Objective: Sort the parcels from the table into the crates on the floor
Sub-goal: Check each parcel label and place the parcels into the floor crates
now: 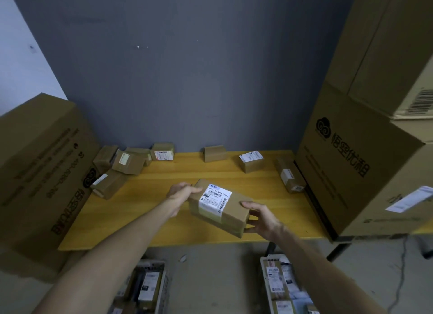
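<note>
— What's the room like?

— A flat grey-blue wall (187, 79) stands behind a yellow wooden table (131, 215) with a smooth top and long grain lines. A big corrugated carton (39, 173) with dark print stands at its left end. A stack of cartons (351, 173) stands at its right end.

— And the thing being sorted?

— A labelled parcel (234, 211), a long brown cardboard block with taped edges. Its white shipping label (214, 198) carries barcodes and wraps over one side. The block lies slantwise over the middle of the table, towards the front edge. I cannot tell whether its underside touches the wood.

— How do the hands sit?

— Both forearms reach forward, bare. The left hand (181, 191) curls its fingers round the far left end. The right hand (262, 220) grips the near right end, with the thumb laid on top and the fingers spread across the end face.

— Anything else?

— More small brown parcels lie along the back. There is a tumbled cluster (127, 162) at the left and a single squat box (215, 153) against the wall. A white-topped one (251, 161) sits beside that box, and a long one (290, 175) lies by the right stack. Below on the grey concrete floor (210, 278), a left crate (166, 278) and a right crate (266, 281) hold packets. Both crates are pale.
</note>
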